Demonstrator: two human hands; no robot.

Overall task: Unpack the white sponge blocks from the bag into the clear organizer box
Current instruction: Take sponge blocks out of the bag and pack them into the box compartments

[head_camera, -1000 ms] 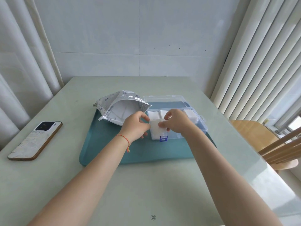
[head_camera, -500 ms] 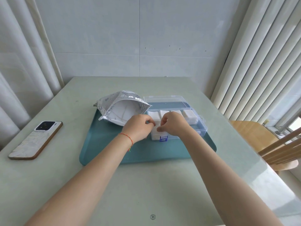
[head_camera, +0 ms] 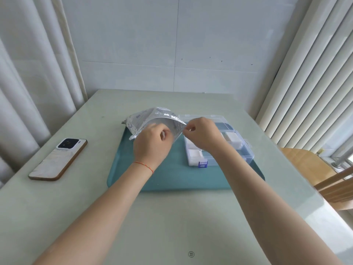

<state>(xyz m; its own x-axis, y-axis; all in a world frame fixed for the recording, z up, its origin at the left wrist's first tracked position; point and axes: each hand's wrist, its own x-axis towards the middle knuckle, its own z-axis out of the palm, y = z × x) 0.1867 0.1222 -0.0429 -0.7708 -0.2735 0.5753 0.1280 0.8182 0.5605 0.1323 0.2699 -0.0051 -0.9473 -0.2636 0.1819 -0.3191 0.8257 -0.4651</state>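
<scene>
Pale green table [head_camera: 172, 217] carries a teal tray [head_camera: 172, 178] near its middle. My left hand [head_camera: 152, 142] reaches into the bag [head_camera: 145, 119] at the tray's far left; I cannot tell its grip. My right hand [head_camera: 202, 134] pinches the bag's mouth. White sponge blocks [head_camera: 194, 155] sit in the clear organizer box [head_camera: 246, 153] on the tray's right side.

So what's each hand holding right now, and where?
The right hand pinches the bag at its open edge. The left hand is at the bag's mouth; whether it grips anything cannot be told.
</scene>
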